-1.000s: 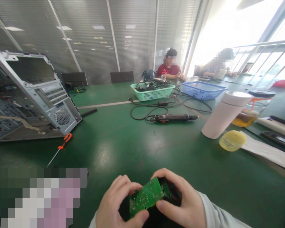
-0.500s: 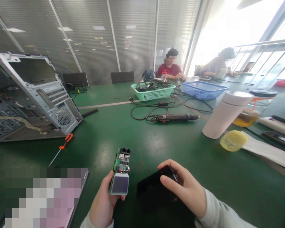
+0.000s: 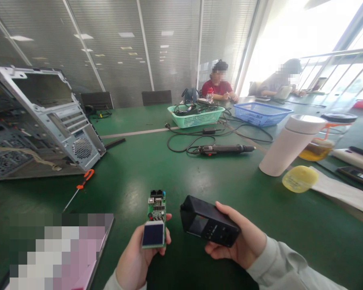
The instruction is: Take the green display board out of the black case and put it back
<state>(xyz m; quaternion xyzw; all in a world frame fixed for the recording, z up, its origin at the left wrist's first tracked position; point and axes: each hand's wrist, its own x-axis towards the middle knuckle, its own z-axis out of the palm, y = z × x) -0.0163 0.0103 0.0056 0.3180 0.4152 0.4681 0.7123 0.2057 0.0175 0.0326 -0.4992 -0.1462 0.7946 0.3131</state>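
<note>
In the head view, a green circuit board (image 3: 157, 211) with a small dark screen at its near end and black and white sockets at its far end stands out over the table. My left hand (image 3: 139, 249) is closed around its near part, fingertips showing along the right edge. To the right of it, apart from the board, my right hand (image 3: 240, 233) grips a black plastic housing (image 3: 210, 220) with a window opening and a row of small buttons. The housing is tilted, its hollow end turned toward the board.
An open computer case (image 3: 78, 125) stands at left, near an orange-handled screwdriver (image 3: 80, 187). Ahead lie a corded electric screwdriver (image 3: 224, 149), a green basket (image 3: 196, 119) of cables and a blue basket (image 3: 260, 117). A pale tumbler (image 3: 287, 149) stands right. Two people sit beyond.
My right hand has turned the black housing over, so its window and buttons now face me. The left hand's fingers now show along the circuit board's right edge.
</note>
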